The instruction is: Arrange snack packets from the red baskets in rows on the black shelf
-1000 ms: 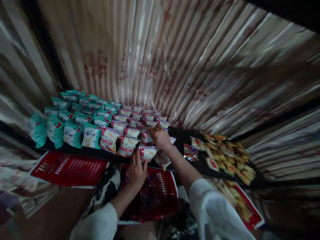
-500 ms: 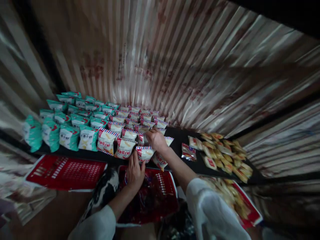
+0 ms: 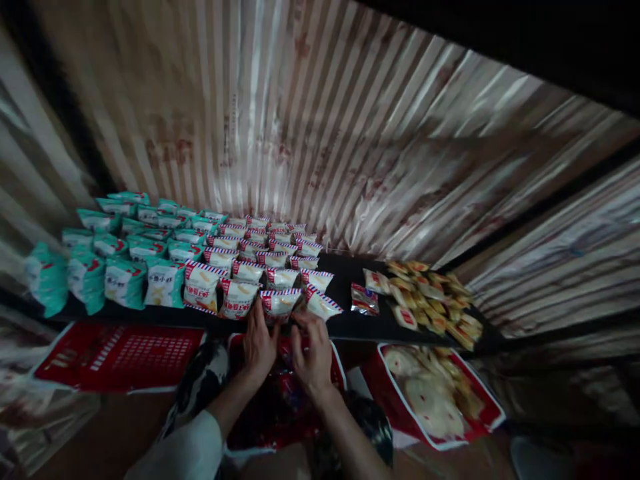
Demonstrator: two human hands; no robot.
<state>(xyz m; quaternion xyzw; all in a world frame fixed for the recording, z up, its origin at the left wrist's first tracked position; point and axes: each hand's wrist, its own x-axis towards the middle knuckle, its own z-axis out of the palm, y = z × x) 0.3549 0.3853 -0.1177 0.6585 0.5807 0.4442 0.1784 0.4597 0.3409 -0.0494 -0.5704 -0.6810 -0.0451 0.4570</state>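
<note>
Near the black shelf's (image 3: 345,280) front edge, a white snack bag (image 3: 280,303) with a red-and-blue striped top edge stands in the front row. My left hand (image 3: 261,347) touches its left side, fingers stretched upward and the thumb apart under its lower edge. At the bag's lower right, my right hand (image 3: 313,353) has bent fingers spread from the thumb, with no item visible in it. Just beyond those fingers, another striped bag (image 3: 323,305) leans at a tilt. Below both hands is a red basket (image 3: 339,367) holding dark, shiny packets that I cannot make out.
Teal snack bags (image 3: 165,283) fill the shelf's left end in rows. To the right lie a small red packet (image 3: 365,299) and a heap of yellowish packets (image 3: 435,300). A red basket (image 3: 495,417) with pale packets sits lower right; another red basket (image 3: 120,357) is lower left.
My right hand has come down and back from among the striped bags to the front bag's lower edge. The view has shifted slightly right. My left hand stays by the same bag.
</note>
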